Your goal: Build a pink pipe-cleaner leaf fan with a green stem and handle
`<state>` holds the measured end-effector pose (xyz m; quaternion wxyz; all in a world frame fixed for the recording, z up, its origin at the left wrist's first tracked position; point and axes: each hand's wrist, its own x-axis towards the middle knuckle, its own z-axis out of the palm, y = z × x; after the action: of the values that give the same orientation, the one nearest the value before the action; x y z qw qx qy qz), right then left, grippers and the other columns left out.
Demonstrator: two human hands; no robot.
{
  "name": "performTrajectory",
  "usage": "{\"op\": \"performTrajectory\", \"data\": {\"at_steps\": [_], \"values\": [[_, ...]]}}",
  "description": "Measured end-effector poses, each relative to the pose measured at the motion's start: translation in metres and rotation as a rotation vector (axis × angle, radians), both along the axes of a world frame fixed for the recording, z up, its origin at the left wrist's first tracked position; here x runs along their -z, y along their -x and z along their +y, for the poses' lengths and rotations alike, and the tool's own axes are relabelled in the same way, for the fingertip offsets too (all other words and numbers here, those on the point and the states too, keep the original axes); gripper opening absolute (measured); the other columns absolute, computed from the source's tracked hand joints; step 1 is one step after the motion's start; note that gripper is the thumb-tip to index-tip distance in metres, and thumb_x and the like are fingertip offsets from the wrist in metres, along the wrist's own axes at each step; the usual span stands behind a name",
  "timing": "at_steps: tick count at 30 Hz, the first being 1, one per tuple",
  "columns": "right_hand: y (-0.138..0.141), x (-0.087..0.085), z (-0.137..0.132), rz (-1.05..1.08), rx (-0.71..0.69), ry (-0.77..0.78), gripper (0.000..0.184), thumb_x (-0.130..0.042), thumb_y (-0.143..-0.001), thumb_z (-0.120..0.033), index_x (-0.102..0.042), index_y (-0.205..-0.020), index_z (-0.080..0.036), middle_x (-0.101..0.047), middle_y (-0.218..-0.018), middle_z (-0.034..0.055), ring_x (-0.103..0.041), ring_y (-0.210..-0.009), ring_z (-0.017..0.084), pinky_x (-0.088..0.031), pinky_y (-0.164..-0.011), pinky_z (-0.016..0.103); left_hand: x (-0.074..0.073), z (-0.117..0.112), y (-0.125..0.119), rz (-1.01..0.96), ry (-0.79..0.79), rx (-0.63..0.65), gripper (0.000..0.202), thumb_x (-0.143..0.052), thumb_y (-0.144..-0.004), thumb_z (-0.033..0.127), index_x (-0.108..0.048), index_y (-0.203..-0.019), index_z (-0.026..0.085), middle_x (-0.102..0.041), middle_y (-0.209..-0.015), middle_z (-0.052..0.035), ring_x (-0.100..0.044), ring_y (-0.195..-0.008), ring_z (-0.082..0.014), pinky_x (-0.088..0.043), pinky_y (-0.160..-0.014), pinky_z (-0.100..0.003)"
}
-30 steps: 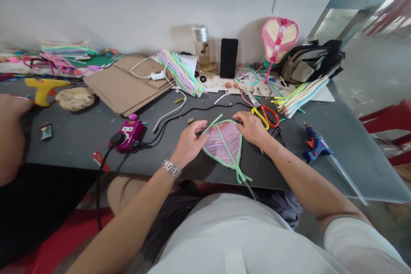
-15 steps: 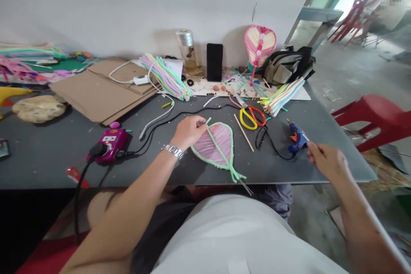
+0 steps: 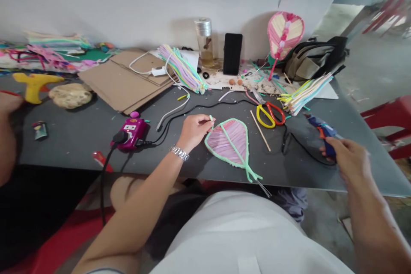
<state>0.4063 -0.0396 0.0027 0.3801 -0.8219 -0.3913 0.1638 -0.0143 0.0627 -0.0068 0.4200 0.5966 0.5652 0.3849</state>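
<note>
My left hand (image 3: pixel 195 130) pinches a short light-green piece of pipe cleaner (image 3: pixel 211 118) just left of a leaf-shaped fan (image 3: pixel 236 141). The fan lies flat, with pinkish-purple ribs, a green fuzzy border and a green midrib; thin wires stick out at its crossed lower end. Off to the right, my right hand (image 3: pixel 351 158) is closed around the handle of a blue glue gun (image 3: pixel 329 143), which looks slightly blurred. A thin wooden stick (image 3: pixel 260 130) and scissors (image 3: pixel 271 114) with yellow and red handles lie between the fan and the glue gun.
A purple power strip (image 3: pixel 130 132) and black cords cross the table. Behind are cardboard sheets (image 3: pixel 125 79), pipe-cleaner bundles (image 3: pixel 183 68), a bottle (image 3: pixel 204 43), a phone (image 3: pixel 233 53) and a finished pink fan (image 3: pixel 285 34). Another person's arm (image 3: pixel 6 137) is at far left, near a yellow glue gun (image 3: pixel 37 85).
My right hand has closed around the glue gun's handle and shifted it. My left hand has drawn the short green piece away from the midrib's top. The view has swung left.
</note>
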Motion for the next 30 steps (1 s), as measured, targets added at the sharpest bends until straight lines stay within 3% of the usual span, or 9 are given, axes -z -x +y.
{"op": "performTrajectory", "data": {"at_steps": [3, 5, 9, 15, 17, 19, 22, 30], "values": [[0.018, -0.012, 0.001, 0.259, 0.183, -0.491, 0.026, -0.072, -0.055, -0.032, -0.055, -0.072, -0.024, -0.062, -0.065, 0.0040, -0.058, -0.054, 0.020, -0.046, -0.055, 0.037, 0.005, -0.001, 0.003, -0.096, -0.012, -0.044, 0.017, -0.070, -0.072, 0.032, -0.071, -0.072, 0.015, -0.078, -0.095, -0.0098, -0.068, -0.061, -0.0140, -0.054, -0.056, -0.023], [0.029, -0.024, 0.004, 0.353, 0.111, -0.596, 0.031, -0.074, -0.052, -0.025, -0.057, -0.079, -0.025, -0.060, -0.070, 0.0027, -0.059, -0.058, 0.019, -0.045, -0.055, 0.036, 0.009, 0.000, 0.003, -0.125, -0.032, -0.071, 0.017, -0.071, -0.071, 0.032, -0.069, -0.068, 0.015, -0.078, -0.092, -0.0097, -0.069, -0.061, -0.0142, -0.056, -0.056, -0.024], [0.050, -0.048, 0.011, 0.685, -0.210, -0.187, 0.021, -0.071, -0.068, -0.027, -0.067, -0.088, -0.022, -0.059, -0.075, 0.0048, -0.052, -0.053, 0.013, -0.032, -0.046, 0.031, 0.017, 0.002, 0.002, -0.093, -0.108, -0.093, 0.012, -0.069, -0.071, 0.028, -0.066, -0.070, 0.017, -0.075, -0.079, -0.0053, -0.071, -0.061, -0.0156, -0.057, -0.058, -0.025], [0.095, -0.055, 0.035, 0.644, -0.532, 0.084, 0.019, -0.078, -0.070, -0.030, -0.068, -0.078, -0.016, -0.070, -0.081, 0.0106, -0.056, -0.054, 0.014, -0.042, -0.051, 0.030, 0.011, -0.006, 0.004, -0.078, -0.143, -0.073, 0.012, -0.066, -0.079, 0.029, -0.063, -0.074, 0.018, -0.071, -0.065, -0.0013, -0.074, -0.064, -0.0178, -0.057, -0.061, -0.025], [0.111, -0.054, 0.046, 0.642, -0.665, 0.185, 0.022, -0.074, -0.075, -0.035, -0.068, -0.075, -0.014, -0.069, -0.071, 0.0082, -0.049, -0.047, 0.010, -0.037, -0.045, 0.026, 0.006, -0.010, 0.006, -0.057, -0.147, -0.065, 0.013, -0.066, -0.081, 0.030, -0.064, -0.075, 0.018, -0.072, -0.067, -0.0023, -0.074, -0.065, -0.0181, -0.057, -0.062, -0.025], [0.126, -0.052, 0.057, 0.601, -0.761, 0.271, 0.028, -0.071, -0.080, -0.041, -0.070, -0.073, -0.013, -0.059, -0.051, 0.0016, -0.043, -0.041, 0.009, -0.035, -0.043, 0.024, 0.001, -0.015, 0.009, 0.008, -0.166, -0.048, 0.013, -0.066, -0.081, 0.029, -0.067, -0.075, 0.018, -0.074, -0.070, -0.0031, -0.073, -0.066, -0.0175, -0.057, -0.064, -0.025], [0.144, -0.048, 0.070, 0.546, -0.855, 0.376, 0.034, -0.070, -0.082, -0.046, -0.072, -0.076, -0.012, -0.048, -0.039, -0.0028, -0.042, -0.038, 0.009, -0.036, -0.043, 0.023, -0.004, -0.025, 0.015, 0.076, -0.165, -0.052, 0.011, -0.067, -0.081, 0.026, -0.071, -0.076, 0.017, -0.077, -0.075, -0.0034, -0.073, -0.069, -0.0171, -0.057, -0.068, -0.026], [0.182, -0.046, 0.083, 0.359, -0.930, 0.531, 0.033, -0.071, -0.083, -0.047, -0.059, -0.076, -0.017, -0.052, -0.042, -0.0042, -0.044, -0.038, 0.009, -0.033, -0.040, 0.021, 0.001, -0.050, 0.027, 0.191, -0.196, -0.096, 0.009, -0.070, -0.081, 0.027, -0.073, -0.082, 0.019, -0.078, -0.082, -0.0030, -0.072, -0.076, -0.0165, -0.056, -0.072, -0.025]]}}
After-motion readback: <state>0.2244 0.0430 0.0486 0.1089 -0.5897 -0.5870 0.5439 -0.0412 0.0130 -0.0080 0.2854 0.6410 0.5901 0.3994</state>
